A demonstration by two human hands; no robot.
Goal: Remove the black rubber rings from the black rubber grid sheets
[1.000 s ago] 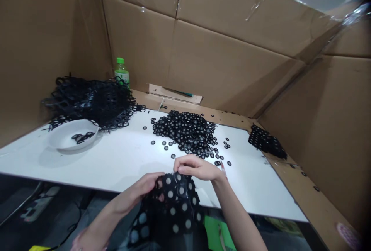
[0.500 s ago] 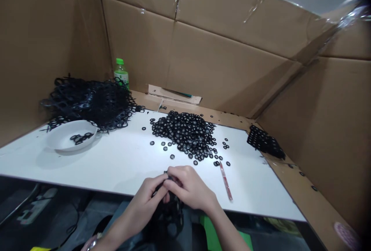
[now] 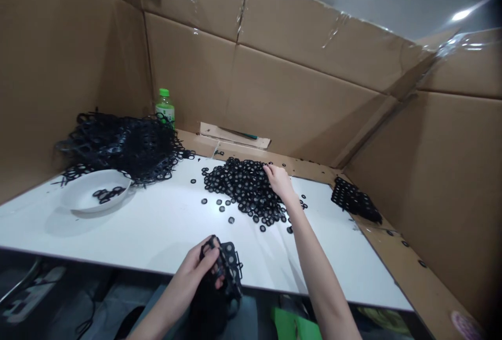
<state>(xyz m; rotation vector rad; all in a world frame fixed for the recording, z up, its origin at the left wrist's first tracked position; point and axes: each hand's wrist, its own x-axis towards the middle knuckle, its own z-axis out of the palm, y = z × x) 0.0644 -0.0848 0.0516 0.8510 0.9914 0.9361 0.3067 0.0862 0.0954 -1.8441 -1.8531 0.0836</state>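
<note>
Gripping the black dotted sheet (image 3: 230, 256) in the left hand (image 3: 198, 263) beside the table (image 3: 137, 238), presumably to spare the right hand (image 3: 279, 180) for reaching the ring pile (image 3: 243, 185). Bunched narrow over it, cannot tell if holding anything

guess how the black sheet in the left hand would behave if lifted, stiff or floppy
The sheet is probably floppy, as it bends and hangs from the left hand. It's likely light for its size: it looks thin and full of holes.
</note>
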